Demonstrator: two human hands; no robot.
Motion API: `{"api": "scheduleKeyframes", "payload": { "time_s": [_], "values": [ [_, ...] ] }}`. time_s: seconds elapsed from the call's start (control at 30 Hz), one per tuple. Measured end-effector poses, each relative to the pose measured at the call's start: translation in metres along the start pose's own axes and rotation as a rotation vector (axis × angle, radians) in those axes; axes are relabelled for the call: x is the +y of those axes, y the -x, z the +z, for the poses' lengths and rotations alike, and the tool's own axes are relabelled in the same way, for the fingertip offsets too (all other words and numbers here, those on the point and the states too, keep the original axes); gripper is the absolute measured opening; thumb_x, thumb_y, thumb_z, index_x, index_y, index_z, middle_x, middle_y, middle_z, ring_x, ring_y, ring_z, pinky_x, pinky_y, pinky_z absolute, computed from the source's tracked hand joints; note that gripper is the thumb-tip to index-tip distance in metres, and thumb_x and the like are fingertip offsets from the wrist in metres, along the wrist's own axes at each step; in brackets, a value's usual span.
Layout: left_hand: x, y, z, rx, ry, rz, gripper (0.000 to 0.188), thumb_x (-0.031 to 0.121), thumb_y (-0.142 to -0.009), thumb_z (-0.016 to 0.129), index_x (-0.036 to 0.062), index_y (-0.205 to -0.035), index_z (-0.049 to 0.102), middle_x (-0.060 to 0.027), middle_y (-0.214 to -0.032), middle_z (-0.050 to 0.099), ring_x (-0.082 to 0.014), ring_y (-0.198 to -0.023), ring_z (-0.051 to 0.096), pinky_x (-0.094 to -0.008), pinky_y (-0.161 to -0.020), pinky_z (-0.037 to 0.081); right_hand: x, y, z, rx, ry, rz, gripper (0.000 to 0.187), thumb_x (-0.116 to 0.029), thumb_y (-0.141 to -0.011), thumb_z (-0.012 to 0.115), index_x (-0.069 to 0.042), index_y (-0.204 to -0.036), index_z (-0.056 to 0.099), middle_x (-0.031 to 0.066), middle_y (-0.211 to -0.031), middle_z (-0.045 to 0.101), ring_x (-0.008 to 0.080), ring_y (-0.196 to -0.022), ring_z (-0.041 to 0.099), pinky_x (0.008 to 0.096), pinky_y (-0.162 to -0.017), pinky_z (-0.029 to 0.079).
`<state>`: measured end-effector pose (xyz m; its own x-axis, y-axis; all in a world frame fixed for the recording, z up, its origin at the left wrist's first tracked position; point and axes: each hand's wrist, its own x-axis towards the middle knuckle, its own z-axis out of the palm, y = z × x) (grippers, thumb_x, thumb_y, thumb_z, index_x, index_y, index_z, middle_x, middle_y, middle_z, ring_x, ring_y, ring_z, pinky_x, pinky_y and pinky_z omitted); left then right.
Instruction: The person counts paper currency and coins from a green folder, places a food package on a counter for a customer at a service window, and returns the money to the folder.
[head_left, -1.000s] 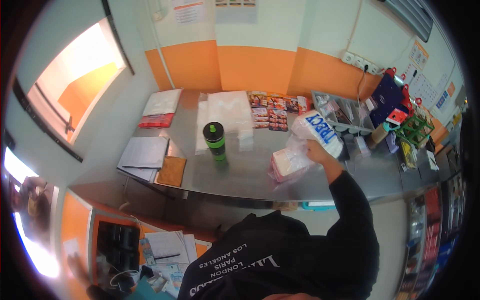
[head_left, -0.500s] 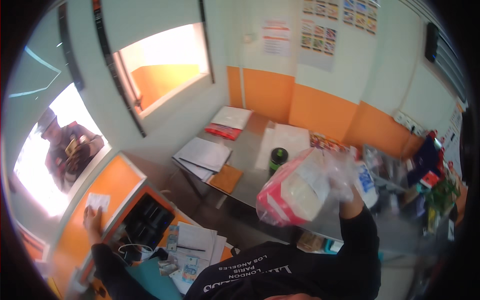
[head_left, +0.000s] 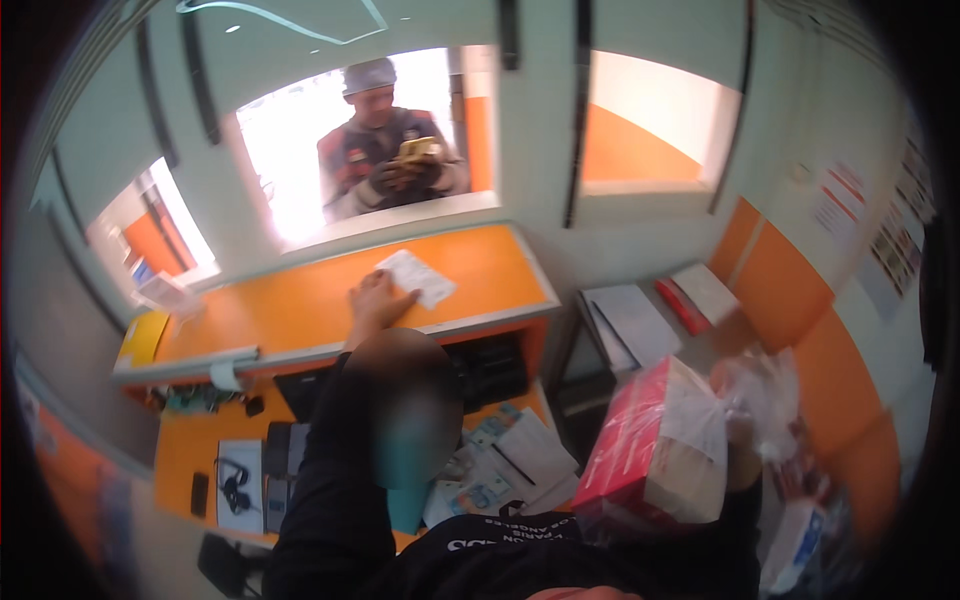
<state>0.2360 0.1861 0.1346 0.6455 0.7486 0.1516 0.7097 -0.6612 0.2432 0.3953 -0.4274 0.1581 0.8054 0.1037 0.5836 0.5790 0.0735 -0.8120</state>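
My left hand (head_left: 377,302) lies on the orange counter (head_left: 270,295), fingers spread, at the edge of a white paper slip (head_left: 425,281). Its fingertips seem to touch the slip. At the lower right, my right hand (head_left: 741,455) is closed on a clear plastic bag (head_left: 765,395), its fingers mostly hidden by the crumpled plastic. Inside the bag is a boxy red and white package (head_left: 635,440), held up near my body. A dark blurred patch hides part of the space below my left wrist.
Behind the counter's window stands a person (head_left: 385,150) with gloved hands around a yellowish object. Papers and banknotes (head_left: 475,490) lie on the lower desk. A side table holds a stack of papers (head_left: 630,325) and a red and white packet (head_left: 700,298).
My view has swung left toward the counter and window. The bagged package is now lower and closer to my body. My left hand stays by the paper slip.
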Motion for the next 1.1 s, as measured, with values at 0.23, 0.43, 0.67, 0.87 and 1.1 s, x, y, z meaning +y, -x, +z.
{"api": "scheduleKeyframes", "payload": {
  "time_s": [0.23,0.43,0.67,0.87,1.1],
  "values": [
    [-0.013,-0.001,-0.002,0.020,0.086,-0.008,0.105,0.077,-0.076,0.062,0.0097,-0.154,0.043,-0.0113,-0.163,0.036,-0.0289,-0.154,0.024,-0.0630,-0.121,0.010,-0.020,-0.088,0.153,-0.145,-0.239,0.080,0.026,-0.021,-0.102,0.060,0.000,-0.118,0.064,0.0072,-0.097,0.068,0.0179,-0.086,0.067,0.0315,-0.077,0.055],
    [-0.027,0.003,-0.004,0.016,0.085,-0.055,0.105,0.077,-0.076,0.061,0.0081,-0.154,0.043,-0.0120,-0.162,0.035,-0.0298,-0.154,0.022,-0.0592,-0.123,0.009,-0.061,-0.122,0.288,-0.485,0.125,0.084,0.031,-0.022,-0.103,0.058,0.003,-0.122,0.059,0.0074,-0.082,0.064,0.0118,-0.063,0.062,0.0279,-0.055,0.052],
    [-0.026,0.001,-0.003,0.024,0.101,-0.046,0.106,0.076,-0.076,0.062,0.0069,-0.154,0.043,-0.0123,-0.162,0.036,-0.0302,-0.154,0.023,-0.0584,-0.123,0.009,-0.005,-0.149,0.369,-0.529,-0.196,0.377,0.033,-0.023,-0.104,0.055,0.002,-0.125,0.056,0.0147,-0.086,0.067,0.0153,-0.057,0.063,0.0280,-0.049,0.051],
    [-0.024,0.003,-0.004,0.013,0.094,-0.037,0.107,0.077,-0.076,0.062,0.0078,-0.155,0.042,-0.0127,-0.162,0.036,-0.0303,-0.154,0.023,-0.0585,-0.123,0.010,0.012,-0.150,0.388,-0.531,-0.319,0.460,0.028,-0.023,-0.104,0.055,-0.001,-0.122,0.056,0.0129,-0.089,0.067,0.0134,-0.066,0.064,0.0270,-0.057,0.053],
    [-0.026,0.002,-0.003,0.022,0.086,-0.059,0.106,0.077,-0.076,0.062,0.0086,-0.155,0.042,-0.0117,-0.162,0.036,-0.0295,-0.154,0.023,-0.0584,-0.123,0.010,0.000,-0.130,0.379,-0.679,-0.449,0.372,0.038,-0.023,-0.104,0.059,0.004,-0.128,0.049,0.0144,-0.113,0.064,0.0187,-0.096,0.065,0.0298,-0.085,0.055]
  ]
}}
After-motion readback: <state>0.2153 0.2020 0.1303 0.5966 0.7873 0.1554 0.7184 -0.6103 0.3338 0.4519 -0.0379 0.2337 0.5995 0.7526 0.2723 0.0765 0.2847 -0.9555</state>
